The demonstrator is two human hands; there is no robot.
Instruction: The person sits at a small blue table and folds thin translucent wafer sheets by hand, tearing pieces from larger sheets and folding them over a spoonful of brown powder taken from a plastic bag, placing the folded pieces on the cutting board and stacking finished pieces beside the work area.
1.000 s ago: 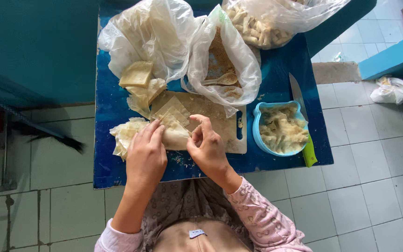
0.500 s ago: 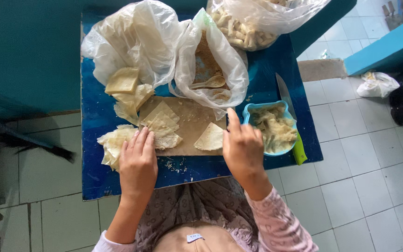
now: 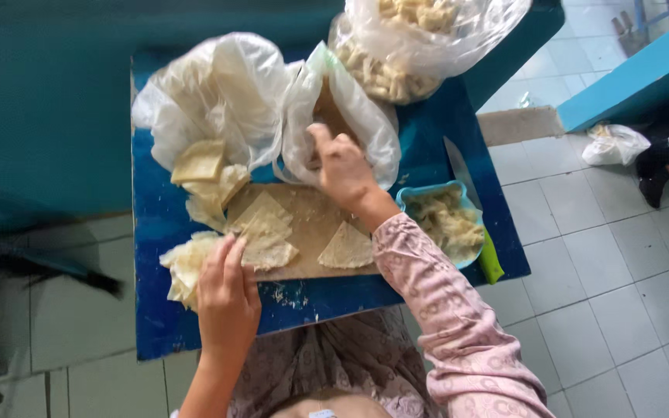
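Landmark: wooden board (image 3: 311,224), lying mid-way on the blue table (image 3: 156,310).

Left of the board, at its near-left corner: a pile of thin pale wrappers (image 3: 183,267). The left hand (image 3: 228,298) rests flat on this pile, fingers stretched forward, tips reaching the wrapper stack (image 3: 265,232) on the board's left part. Not clenched; pressing rather than gripping.

Beyond the board's left corner: a crumpled clear plastic bag (image 3: 210,101), pale squares spilling from its mouth toward the board.

On the board, right part: one folded triangle (image 3: 348,248), lying free, apart from both hands.

Beyond the board's far edge: a second clear bag (image 3: 358,116), open. The right hand (image 3: 338,162) is inside its mouth, fingers curled; what they hold cannot be made out.

Further back: a third clear bag (image 3: 420,39), full of pale pieces.

Right of the board: a light blue bowl (image 3: 443,224) of filling; a knife (image 3: 470,209) with a green handle beside it.
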